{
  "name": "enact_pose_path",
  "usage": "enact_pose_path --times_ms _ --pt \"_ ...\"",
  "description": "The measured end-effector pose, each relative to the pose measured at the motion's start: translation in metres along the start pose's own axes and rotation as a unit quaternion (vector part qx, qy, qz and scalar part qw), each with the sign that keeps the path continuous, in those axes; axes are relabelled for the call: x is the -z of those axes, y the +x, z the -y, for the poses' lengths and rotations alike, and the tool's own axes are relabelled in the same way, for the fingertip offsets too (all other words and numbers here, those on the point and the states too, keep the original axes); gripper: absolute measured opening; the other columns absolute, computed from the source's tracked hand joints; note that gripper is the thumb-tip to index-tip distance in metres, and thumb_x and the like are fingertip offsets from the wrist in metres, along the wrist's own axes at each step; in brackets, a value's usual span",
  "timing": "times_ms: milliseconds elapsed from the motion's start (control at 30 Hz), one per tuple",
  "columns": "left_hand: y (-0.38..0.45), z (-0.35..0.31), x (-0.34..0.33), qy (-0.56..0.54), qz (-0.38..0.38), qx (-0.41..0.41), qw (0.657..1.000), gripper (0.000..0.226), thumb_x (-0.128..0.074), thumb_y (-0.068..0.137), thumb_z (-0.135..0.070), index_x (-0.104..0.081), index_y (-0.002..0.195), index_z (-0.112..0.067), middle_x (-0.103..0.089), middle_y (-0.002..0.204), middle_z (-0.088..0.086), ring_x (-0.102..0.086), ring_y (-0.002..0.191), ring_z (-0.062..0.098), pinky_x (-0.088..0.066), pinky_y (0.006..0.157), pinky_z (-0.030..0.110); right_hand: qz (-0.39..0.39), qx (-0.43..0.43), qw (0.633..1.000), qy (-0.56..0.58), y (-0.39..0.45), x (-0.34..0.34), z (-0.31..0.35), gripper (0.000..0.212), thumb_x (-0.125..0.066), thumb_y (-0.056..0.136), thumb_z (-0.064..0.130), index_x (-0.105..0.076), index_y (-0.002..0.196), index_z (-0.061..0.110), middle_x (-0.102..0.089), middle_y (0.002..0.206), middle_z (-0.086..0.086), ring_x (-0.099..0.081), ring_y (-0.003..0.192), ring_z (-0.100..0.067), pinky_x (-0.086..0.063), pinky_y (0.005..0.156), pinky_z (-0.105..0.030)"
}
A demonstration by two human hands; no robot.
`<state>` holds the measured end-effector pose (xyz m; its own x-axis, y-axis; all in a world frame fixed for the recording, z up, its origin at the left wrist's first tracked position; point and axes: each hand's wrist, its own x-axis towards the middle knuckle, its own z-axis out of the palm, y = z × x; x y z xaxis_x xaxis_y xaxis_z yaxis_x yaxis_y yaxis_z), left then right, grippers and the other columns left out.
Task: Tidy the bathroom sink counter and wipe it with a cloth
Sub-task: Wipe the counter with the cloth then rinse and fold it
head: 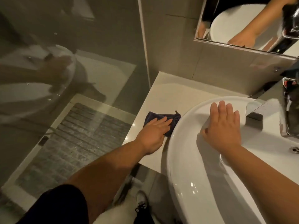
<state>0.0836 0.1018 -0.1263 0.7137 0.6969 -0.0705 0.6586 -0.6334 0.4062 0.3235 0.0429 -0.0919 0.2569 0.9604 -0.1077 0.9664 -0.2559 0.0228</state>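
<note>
A dark blue cloth lies on the white counter, against the left side of the round white sink basin. My left hand presses flat on the cloth's near part, fingers together and pointing right. My right hand rests flat on the basin's upper rim, fingers spread, holding nothing. The cloth's near right part is hidden under my left hand.
A chrome faucet stands at the basin's right, with the drain below it. A mirror hangs on the tiled wall above. A glass shower screen borders the counter on the left. A shoe shows on the floor.
</note>
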Motion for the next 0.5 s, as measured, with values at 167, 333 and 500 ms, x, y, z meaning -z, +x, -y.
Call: enact_pose_path --times_ms 167,333,500 --pt "-0.093 -0.025 -0.022 -0.019 -0.011 0.070 0.997 0.044 -0.044 0.089 -0.008 -0.053 0.133 -0.010 -0.038 0.152 0.003 -0.025 0.144 0.021 -0.011 0.118 0.040 0.052 -0.003 0.998 -0.023 0.001 0.010 -0.002 0.088 -0.048 0.087 0.038 0.004 0.150 0.008 0.004 0.161 -0.018 0.005 0.146 -0.038 -0.002 0.118 -0.052" --pt "-0.142 -0.058 -0.025 -0.054 0.001 0.117 0.992 0.049 -0.038 0.089 -0.011 -0.047 0.137 -0.010 -0.035 0.153 0.005 -0.021 0.145 0.020 -0.001 0.117 0.033 0.094 0.011 0.995 -0.007 -0.002 0.021 -0.006 0.087 -0.046 0.088 0.041 0.004 0.151 0.008 0.007 0.161 -0.017 0.005 0.147 -0.036 -0.005 0.118 -0.052" --pt "-0.181 -0.078 -0.020 -0.139 0.095 0.132 0.977 0.047 -0.041 0.092 -0.011 -0.047 0.138 -0.018 -0.043 0.148 0.007 -0.034 0.139 0.020 -0.017 0.118 0.035 0.110 0.060 0.989 0.081 -0.053 0.032 -0.005 0.062 -0.048 0.091 0.037 -0.034 0.140 0.002 -0.022 0.154 -0.021 -0.020 0.142 -0.038 -0.022 0.114 -0.048"
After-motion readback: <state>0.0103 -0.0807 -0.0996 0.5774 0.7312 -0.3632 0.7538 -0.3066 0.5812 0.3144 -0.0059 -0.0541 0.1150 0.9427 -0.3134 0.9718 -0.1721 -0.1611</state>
